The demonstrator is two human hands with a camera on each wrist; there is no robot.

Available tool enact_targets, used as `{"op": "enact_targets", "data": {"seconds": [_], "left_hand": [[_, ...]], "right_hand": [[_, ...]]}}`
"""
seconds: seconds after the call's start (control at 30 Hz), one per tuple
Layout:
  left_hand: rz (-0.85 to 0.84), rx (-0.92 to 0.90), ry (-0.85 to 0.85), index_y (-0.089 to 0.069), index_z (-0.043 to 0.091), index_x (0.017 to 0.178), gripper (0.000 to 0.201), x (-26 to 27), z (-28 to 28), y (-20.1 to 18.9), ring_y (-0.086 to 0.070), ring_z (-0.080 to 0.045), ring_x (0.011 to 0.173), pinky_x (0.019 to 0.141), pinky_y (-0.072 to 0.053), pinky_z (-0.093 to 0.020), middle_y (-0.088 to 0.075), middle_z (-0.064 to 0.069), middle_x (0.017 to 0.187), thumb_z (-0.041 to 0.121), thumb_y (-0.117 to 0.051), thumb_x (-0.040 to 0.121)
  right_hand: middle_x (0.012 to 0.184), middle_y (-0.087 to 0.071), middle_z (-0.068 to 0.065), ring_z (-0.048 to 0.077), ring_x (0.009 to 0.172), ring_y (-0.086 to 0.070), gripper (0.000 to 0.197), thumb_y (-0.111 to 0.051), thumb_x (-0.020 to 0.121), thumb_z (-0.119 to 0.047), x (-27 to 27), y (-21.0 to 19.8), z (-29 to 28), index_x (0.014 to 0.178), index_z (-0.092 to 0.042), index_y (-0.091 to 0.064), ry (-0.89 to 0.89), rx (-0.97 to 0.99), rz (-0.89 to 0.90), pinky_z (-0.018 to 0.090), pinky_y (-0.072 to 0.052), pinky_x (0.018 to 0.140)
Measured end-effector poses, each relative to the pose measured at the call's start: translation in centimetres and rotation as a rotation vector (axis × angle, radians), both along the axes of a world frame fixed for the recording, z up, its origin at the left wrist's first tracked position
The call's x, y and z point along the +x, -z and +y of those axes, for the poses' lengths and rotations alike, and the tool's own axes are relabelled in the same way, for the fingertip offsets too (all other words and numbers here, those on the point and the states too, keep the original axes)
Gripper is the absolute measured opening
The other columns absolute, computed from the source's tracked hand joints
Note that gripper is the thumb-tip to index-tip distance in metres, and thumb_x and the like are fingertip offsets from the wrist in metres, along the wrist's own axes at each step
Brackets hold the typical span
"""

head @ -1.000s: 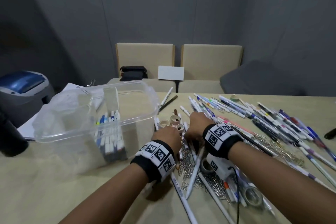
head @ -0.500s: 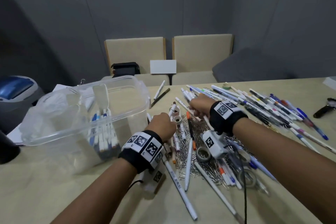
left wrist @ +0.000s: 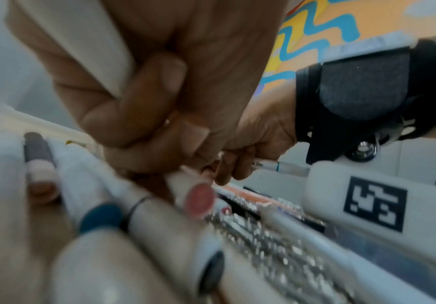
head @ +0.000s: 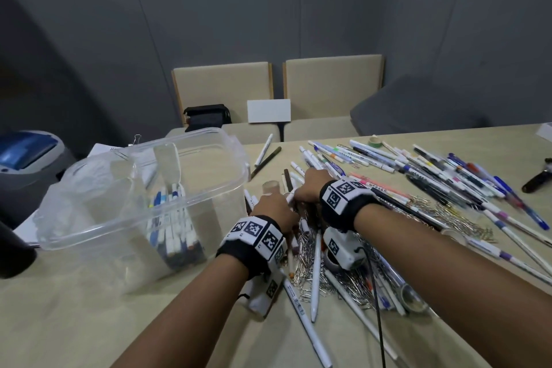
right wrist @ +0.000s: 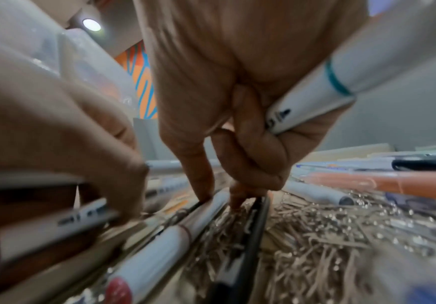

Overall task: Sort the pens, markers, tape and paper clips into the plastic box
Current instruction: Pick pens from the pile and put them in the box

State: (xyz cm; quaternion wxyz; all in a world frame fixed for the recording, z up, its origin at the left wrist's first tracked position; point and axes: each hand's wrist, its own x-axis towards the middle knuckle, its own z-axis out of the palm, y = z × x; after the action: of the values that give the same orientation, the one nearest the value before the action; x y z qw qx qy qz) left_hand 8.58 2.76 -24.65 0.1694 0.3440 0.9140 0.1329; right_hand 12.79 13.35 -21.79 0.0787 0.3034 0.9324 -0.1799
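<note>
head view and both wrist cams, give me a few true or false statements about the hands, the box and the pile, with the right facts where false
1. The plastic box already holds upright markers in one compartment. True.
2. The right hand holds a white marker with a teal ring. True.
3. The left hand is flat and open on the table. False: its fingers are curled round a white marker.
4. The paper clips are all in the box. False: they lie in loose heaps on the table among the pens.
5. A roll of tape lies on the table near the right forearm. True.
6. The box stands to the right of both hands. False: it stands to their left.
</note>
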Motion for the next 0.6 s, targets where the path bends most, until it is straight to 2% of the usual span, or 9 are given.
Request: {"op": "enact_targets", "data": {"seconds": [0.07, 0.13, 0.2, 0.27, 0.3, 0.37, 0.43, 0.5, 0.6], "left_hand": [[-0.029, 0.028, -0.039, -0.057, 0.002, 0.114, 0.033, -0.2, 0.0, 0.1, -0.059, -0.03, 0.103, 0.087, -0.045, -0.036, -0.058, -0.017, 0.105, 0.026, -0.054, 0.092], [-0.046, 0.056, -0.068, -0.058, 0.002, 0.114, 0.034, -0.5, 0.0, 0.2, -0.058, -0.032, 0.105, 0.096, -0.042, -0.04, -0.059, -0.018, 0.104, 0.028, -0.052, 0.092], [-0.086, 0.102, -0.081, -0.057, 0.005, 0.103, 0.024, -0.7, -0.2, 0.3, -0.058, -0.03, 0.09, 0.078, -0.047, -0.034, -0.058, -0.015, 0.096, 0.025, -0.052, 0.092], [-0.133, 0.149, -0.078, -0.055, 0.005, 0.096, 0.019, -0.7, -0.6, 0.4, -0.056, -0.026, 0.076, 0.059, -0.043, -0.028, -0.056, -0.012, 0.087, 0.023, -0.054, 0.09], [-0.146, 0.171, -0.079, -0.055, 0.006, 0.096, 0.02, -0.7, -0.9, 0.5, -0.055, -0.026, 0.073, 0.056, -0.042, -0.027, -0.056, -0.012, 0.086, 0.024, -0.055, 0.088], [-0.169, 0.206, -0.088, -0.054, 0.007, 0.099, 0.023, -0.7, -1.3, 0.7, -0.055, -0.025, 0.07, 0.054, -0.041, -0.026, -0.056, -0.011, 0.085, 0.027, -0.054, 0.088], [-0.183, 0.207, -0.092, -0.055, 0.006, 0.103, 0.028, -0.4, -1.6, 0.7, -0.053, -0.021, 0.063, 0.051, -0.039, -0.026, -0.055, -0.008, 0.079, 0.03, -0.051, 0.089], [-0.183, 0.198, -0.084, -0.054, 0.003, 0.105, 0.034, -0.2, -1.6, 0.9, -0.05, -0.019, 0.061, 0.05, -0.035, -0.027, -0.055, -0.01, 0.08, 0.033, -0.047, 0.089], [-0.167, 0.205, -0.076, -0.051, 0.006, 0.097, 0.027, 0.2, -1.7, 0.8, -0.049, -0.018, 0.061, 0.05, -0.033, -0.027, -0.054, -0.009, 0.082, 0.031, -0.044, 0.091]], "right_hand": [[0.152, -0.036, 0.011, 0.028, 0.128, -0.048, 0.055, -0.059, 0.091, -0.03, -0.3, 0.2, -0.2, 0.14, -0.01, -0.044, -0.045, 0.013, -0.018, 0.033, -0.045, 0.095], [0.16, -0.02, 0.006, 0.025, 0.129, -0.048, 0.058, -0.056, 0.091, -0.028, -0.4, 0.4, -0.2, 0.145, -0.017, -0.039, -0.095, 0.039, -0.04, 0.032, -0.046, 0.094], [0.161, -0.017, 0.006, 0.025, 0.129, -0.048, 0.058, -0.055, 0.092, -0.025, -0.4, 0.4, -0.1, 0.146, -0.016, -0.037, -0.12, 0.054, -0.053, 0.033, -0.046, 0.095], [0.158, -0.024, 0.01, 0.024, 0.134, -0.043, 0.052, -0.054, 0.094, -0.023, -0.1, 0.4, 0.0, 0.143, -0.013, -0.041, -0.132, 0.051, -0.055, 0.034, -0.045, 0.094], [0.151, -0.036, 0.015, 0.024, 0.132, -0.044, 0.046, -0.055, 0.093, -0.024, 0.0, 0.5, 0.2, 0.137, -0.013, -0.046, -0.127, 0.043, -0.052, 0.033, -0.045, 0.087], [0.112, -0.06, 0.016, 0.028, 0.107, -0.059, 0.023, -0.063, 0.086, -0.028, 0.2, 1.0, 0.5, 0.104, -0.015, -0.056, -0.069, 0.011, -0.02, 0.031, -0.045, 0.07], [0.077, -0.053, 0.004, 0.022, 0.077, -0.057, 0.027, -0.068, 0.082, -0.031, 0.3, 1.2, 0.6, 0.074, -0.019, -0.045, -0.023, 0.006, 0.0, 0.029, -0.045, 0.062], [0.066, -0.039, -0.001, 0.013, 0.062, -0.047, 0.038, -0.065, 0.084, -0.031, 0.3, 1.4, 0.4, 0.064, -0.024, -0.034, -0.018, 0.017, 0.009, 0.026, -0.041, 0.053], [0.067, -0.041, -0.001, 0.016, 0.064, -0.047, 0.032, -0.065, 0.081, -0.03, 0.5, 1.1, 0.8, 0.064, -0.018, -0.04, 0.048, -0.026, 0.067, 0.022, -0.036, 0.048]]}}
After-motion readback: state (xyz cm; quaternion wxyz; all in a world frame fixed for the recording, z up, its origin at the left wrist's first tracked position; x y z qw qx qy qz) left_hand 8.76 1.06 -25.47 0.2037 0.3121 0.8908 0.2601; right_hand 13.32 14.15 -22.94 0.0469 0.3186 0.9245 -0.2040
